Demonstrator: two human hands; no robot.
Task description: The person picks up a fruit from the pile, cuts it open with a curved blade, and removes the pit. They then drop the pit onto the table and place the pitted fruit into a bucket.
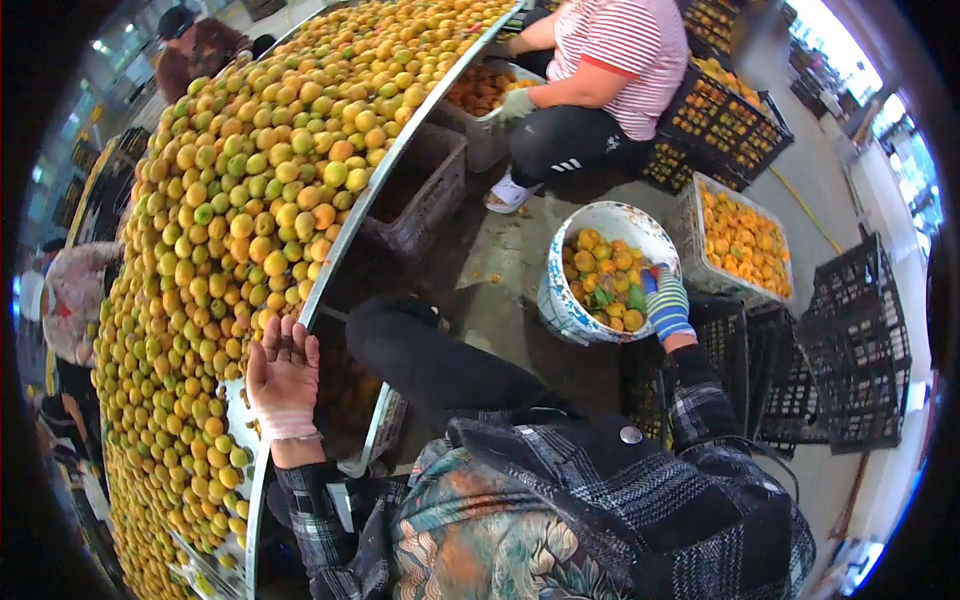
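My bare left hand is palm up with its fingers stretched out, a pale wrap round the wrist, beside the metal edge of the sorting table. Nothing lies in it. Right beside it, a deep heap of yellow-green and orange apricots covers the table. My right hand, in a striped knit glove, reaches over the near right rim of a white bucket. Its fingers extend along the inside wall, close to the apricots and a few green leaves inside. I see no fruit in that hand.
A co-worker in a striped shirt sits ahead beside a crate of fruit. A crate of orange apricots stands right of the bucket. Black crates stand further right. Other people are across the table.
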